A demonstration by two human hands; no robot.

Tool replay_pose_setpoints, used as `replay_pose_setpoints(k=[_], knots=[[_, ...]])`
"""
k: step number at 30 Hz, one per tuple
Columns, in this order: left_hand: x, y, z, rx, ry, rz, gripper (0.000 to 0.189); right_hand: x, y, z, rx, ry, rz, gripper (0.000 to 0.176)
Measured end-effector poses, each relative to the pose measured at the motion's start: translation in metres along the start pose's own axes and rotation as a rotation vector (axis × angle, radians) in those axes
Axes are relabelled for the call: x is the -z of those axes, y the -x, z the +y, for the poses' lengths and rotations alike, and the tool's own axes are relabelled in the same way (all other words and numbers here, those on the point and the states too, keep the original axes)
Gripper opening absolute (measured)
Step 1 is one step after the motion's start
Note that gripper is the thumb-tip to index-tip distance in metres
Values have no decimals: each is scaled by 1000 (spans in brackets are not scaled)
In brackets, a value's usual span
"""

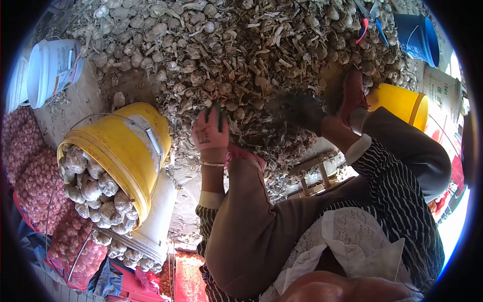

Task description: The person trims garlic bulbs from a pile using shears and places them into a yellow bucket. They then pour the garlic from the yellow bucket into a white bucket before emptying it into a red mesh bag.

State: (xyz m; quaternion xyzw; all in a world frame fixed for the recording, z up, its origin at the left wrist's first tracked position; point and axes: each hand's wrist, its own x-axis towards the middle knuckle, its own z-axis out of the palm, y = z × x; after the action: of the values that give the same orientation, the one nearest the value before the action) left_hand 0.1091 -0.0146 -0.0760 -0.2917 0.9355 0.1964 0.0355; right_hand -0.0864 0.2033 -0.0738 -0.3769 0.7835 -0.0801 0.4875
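Observation:
My left hand (pixel 210 130), in a pink glove with dark patches at the fingers, reaches to the near edge of a wide heap of garlic bulbs (pixel 231 60) mixed with dry stalks and husks. Its fingers look slightly apart, with nothing visible in them. To the right, my right hand (pixel 304 111) wears a dark glove and is low over the same heap; motion smears its fingers, and I cannot tell what they hold. Beside my left hand, a tilted yellow bucket (pixel 143 133) is full of trimmed garlic bulbs (pixel 93 189).
A white bucket (pixel 160 211) with more bulbs lies under the yellow one. Pink mesh sacks (pixel 43 189) fill the left side. White pails (pixel 53 70) stand at upper left. At right are a blue bucket (pixel 417 40), another yellow bucket (pixel 400 103) and red- and blue-handled tools (pixel 363 30).

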Motion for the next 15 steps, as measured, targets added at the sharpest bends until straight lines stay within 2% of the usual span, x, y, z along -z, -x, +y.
replay_pose_setpoints(k=[1, 2, 3, 5, 7, 9, 10, 11, 12, 13, 14, 15], knots=[[-15, -6, 15, -96, -72, -63, 51, 4, -12, -7, 26, 57, 166, 36], [-24, -9, 32, -106, -155, -177, 58, 6, -22, -14, 53, 111, 329, 35], [-30, -11, 42, -113, -238, -289, 64, 6, -33, -22, 61, 115, 332, 35], [-40, -12, 45, -103, -260, -336, 71, 4, -53, -33, -139, 354, 151, 34], [-47, -6, 40, -100, -277, -400, 77, 4, -60, -30, -156, 392, 79, 32], [-49, -1, 27, -18, -97, -447, 68, 4, -60, -25, -176, 429, 15, 31], [-51, 5, 23, -19, -96, -447, 68, 6, -54, -19, -104, 370, 96, 30], [-51, 14, 18, -6, 11, -359, 64, 8, -46, -18, -32, 308, 171, 29], [-54, 20, 14, 13, 119, -267, 61, 10, -37, -17, -32, 310, 164, 29], [-54, 21, 8, 22, 126, -271, 61, 15, -24, -19, 76, 245, 206, 30], [-55, 22, 2, 25, 393, -180, 58, 15, -14, -22, 179, 175, 247, 30], [-56, 23, -6, 24, 659, -86, 55, 10, -6, -31, 170, 175, 240, 30]])
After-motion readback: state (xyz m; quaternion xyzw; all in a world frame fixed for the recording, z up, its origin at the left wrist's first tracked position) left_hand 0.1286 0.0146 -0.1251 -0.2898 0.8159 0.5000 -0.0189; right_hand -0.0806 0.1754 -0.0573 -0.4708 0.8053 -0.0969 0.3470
